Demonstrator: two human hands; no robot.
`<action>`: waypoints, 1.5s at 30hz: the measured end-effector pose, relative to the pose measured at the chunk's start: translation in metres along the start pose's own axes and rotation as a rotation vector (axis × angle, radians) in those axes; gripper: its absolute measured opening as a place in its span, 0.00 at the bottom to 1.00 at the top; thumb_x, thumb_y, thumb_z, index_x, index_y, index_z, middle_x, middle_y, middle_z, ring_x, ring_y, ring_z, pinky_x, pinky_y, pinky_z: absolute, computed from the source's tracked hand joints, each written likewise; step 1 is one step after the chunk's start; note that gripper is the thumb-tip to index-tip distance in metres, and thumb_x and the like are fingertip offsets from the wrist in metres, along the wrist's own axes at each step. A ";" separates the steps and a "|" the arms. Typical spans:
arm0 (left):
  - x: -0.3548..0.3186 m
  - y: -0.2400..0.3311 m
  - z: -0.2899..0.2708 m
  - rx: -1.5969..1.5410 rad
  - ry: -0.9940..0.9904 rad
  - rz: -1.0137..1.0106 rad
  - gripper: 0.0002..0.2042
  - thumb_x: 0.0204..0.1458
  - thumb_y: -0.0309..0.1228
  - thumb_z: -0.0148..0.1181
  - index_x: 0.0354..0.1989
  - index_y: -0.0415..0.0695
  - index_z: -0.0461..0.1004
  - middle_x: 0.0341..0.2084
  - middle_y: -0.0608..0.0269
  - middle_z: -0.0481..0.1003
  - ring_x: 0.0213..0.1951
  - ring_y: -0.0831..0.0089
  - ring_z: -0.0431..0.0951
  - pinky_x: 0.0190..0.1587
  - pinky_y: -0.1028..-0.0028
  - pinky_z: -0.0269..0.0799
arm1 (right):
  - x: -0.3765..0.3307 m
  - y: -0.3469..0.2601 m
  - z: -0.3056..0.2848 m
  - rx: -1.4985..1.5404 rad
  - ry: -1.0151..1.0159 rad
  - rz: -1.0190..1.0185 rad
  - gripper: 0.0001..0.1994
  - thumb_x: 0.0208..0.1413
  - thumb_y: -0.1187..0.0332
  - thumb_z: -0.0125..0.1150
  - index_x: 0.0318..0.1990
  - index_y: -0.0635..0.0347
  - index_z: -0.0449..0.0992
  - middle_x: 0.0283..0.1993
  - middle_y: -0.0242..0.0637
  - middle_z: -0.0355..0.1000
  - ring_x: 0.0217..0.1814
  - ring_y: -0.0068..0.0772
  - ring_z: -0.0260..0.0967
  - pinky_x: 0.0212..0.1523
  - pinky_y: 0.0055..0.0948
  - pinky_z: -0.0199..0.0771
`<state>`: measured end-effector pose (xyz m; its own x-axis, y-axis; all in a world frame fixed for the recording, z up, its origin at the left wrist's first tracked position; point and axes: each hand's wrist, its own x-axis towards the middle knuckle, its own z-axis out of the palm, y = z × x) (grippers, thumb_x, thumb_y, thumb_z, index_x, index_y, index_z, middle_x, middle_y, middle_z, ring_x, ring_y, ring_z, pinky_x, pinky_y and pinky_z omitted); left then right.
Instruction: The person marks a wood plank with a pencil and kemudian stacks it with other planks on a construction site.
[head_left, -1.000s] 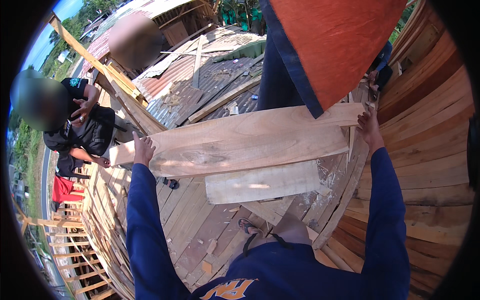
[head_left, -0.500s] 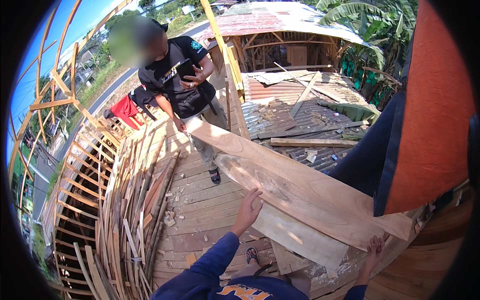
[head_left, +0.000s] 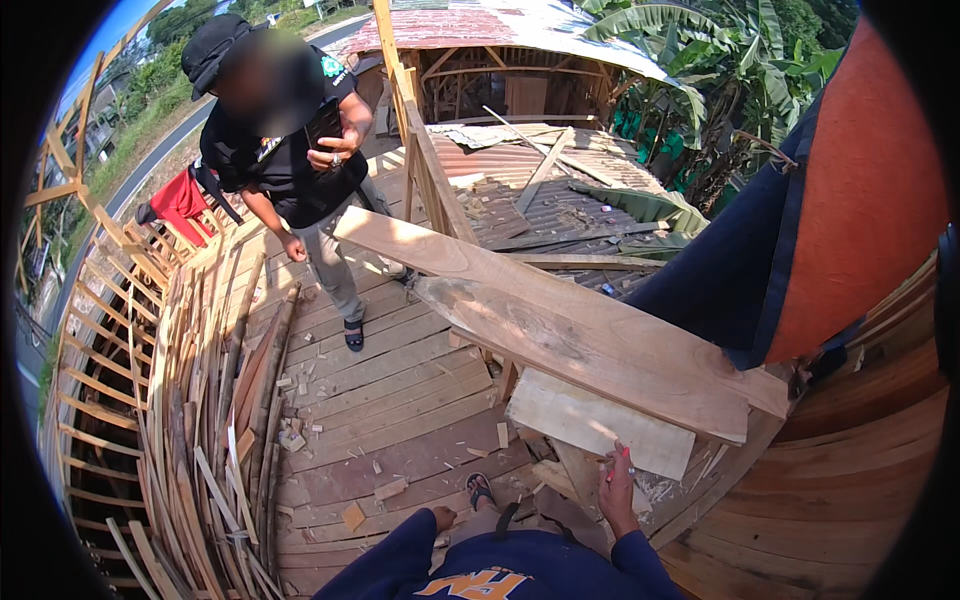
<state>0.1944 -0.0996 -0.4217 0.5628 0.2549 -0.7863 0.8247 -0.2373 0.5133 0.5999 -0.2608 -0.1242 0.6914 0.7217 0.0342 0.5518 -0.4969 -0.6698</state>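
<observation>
Two wide brown planks lie side by side: the far plank (head_left: 560, 290) and the near plank (head_left: 590, 350), which has a dark patch. Beneath them, nearer me, is a pale thin board (head_left: 590, 420). My right hand (head_left: 618, 490) is at that board's near edge, its fingers closed around a small pinkish-red thing whose kind I cannot make out. Close to my body, away from the planks, my left hand (head_left: 442, 518) shows only in part; its fingers are not clear.
A person (head_left: 290, 170) in black stands at the planks' far end, a dark device in one hand. Long timber strips (head_left: 215, 420) are piled on the left. Wood scraps litter the plank floor (head_left: 380, 420). An orange and dark-blue cloth (head_left: 850, 200) hangs at right.
Both my hands have come off the planks and back toward me; the pinkish-red thing now shows in my right hand. The other person's lower hand has left the far plank's end.
</observation>
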 end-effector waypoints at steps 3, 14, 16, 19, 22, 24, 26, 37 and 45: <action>-0.010 0.033 -0.014 -0.441 0.109 -0.162 0.19 0.55 0.36 0.53 0.50 0.35 0.73 0.37 0.53 0.78 0.37 0.66 0.78 0.37 0.70 0.75 | -0.010 0.014 0.015 0.041 0.052 0.080 0.14 0.56 0.75 0.53 0.50 0.65 0.65 0.67 0.60 0.54 0.69 0.64 0.51 0.65 0.47 0.54; -0.114 0.222 -0.204 -0.821 0.400 0.479 0.12 0.60 0.34 0.54 0.31 0.36 0.75 0.25 0.63 0.76 0.30 0.78 0.76 0.36 0.76 0.73 | -0.012 0.011 0.034 -0.092 0.072 0.078 0.29 0.53 0.79 0.51 0.64 0.70 0.55 0.42 0.49 0.66 0.41 0.51 0.68 0.44 0.40 0.69; -0.170 0.268 -0.247 -0.816 0.417 0.662 0.13 0.61 0.35 0.54 0.31 0.37 0.75 0.25 0.65 0.75 0.29 0.79 0.74 0.36 0.77 0.71 | -0.010 0.009 0.035 -0.117 0.060 0.083 0.30 0.53 0.79 0.51 0.65 0.70 0.54 0.43 0.48 0.67 0.41 0.50 0.69 0.43 0.39 0.70; -0.254 0.316 -0.288 -0.855 0.416 1.048 0.19 0.61 0.42 0.52 0.28 0.38 0.73 0.22 0.63 0.73 0.31 0.72 0.72 0.39 0.71 0.70 | -0.010 0.004 0.033 -0.150 0.079 0.061 0.29 0.53 0.79 0.51 0.65 0.69 0.54 0.43 0.47 0.67 0.40 0.49 0.70 0.43 0.39 0.70; -0.316 0.348 -0.318 -0.792 0.293 1.728 0.21 0.61 0.46 0.50 0.29 0.37 0.73 0.21 0.60 0.69 0.22 0.67 0.68 0.31 0.64 0.69 | -0.012 0.007 0.032 -0.143 0.094 0.097 0.29 0.53 0.80 0.51 0.65 0.63 0.56 0.43 0.44 0.66 0.42 0.46 0.69 0.43 0.37 0.69; -0.351 0.369 -0.331 -0.694 0.140 2.010 0.22 0.61 0.45 0.48 0.25 0.36 0.70 0.19 0.56 0.66 0.21 0.64 0.67 0.28 0.60 0.67 | -0.012 0.013 0.034 -0.175 0.103 0.113 0.29 0.53 0.80 0.51 0.65 0.63 0.57 0.42 0.43 0.67 0.42 0.46 0.70 0.44 0.37 0.69; -0.381 0.388 -0.340 -0.568 0.017 2.137 0.20 0.62 0.48 0.43 0.32 0.43 0.70 0.14 0.62 0.62 0.16 0.69 0.62 0.24 0.64 0.64 | -0.011 0.014 0.034 -0.177 0.109 0.119 0.29 0.53 0.80 0.51 0.65 0.62 0.57 0.41 0.43 0.67 0.41 0.46 0.70 0.43 0.36 0.70; -0.379 0.399 -0.324 -0.636 -0.374 2.115 0.23 0.63 0.40 0.39 0.18 0.39 0.61 0.14 0.55 0.56 0.18 0.58 0.63 0.21 0.64 0.58 | -0.007 0.021 0.041 -0.116 0.072 0.165 0.28 0.54 0.80 0.49 0.65 0.61 0.57 0.42 0.46 0.67 0.42 0.46 0.70 0.43 0.36 0.70; -0.354 0.418 -0.329 -0.613 -0.261 2.089 0.29 0.63 0.48 0.41 0.20 0.33 0.68 0.16 0.48 0.64 0.21 0.57 0.69 0.23 0.60 0.64 | -0.012 0.020 0.036 -0.100 0.069 0.157 0.30 0.53 0.81 0.47 0.66 0.60 0.55 0.44 0.45 0.66 0.43 0.48 0.70 0.44 0.37 0.69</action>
<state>0.3584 0.0195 0.1847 0.4415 -0.0089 0.8972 -0.8457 0.3301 0.4194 0.5853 -0.2619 -0.1646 0.8010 0.5985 -0.0123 0.4757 -0.6489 -0.5938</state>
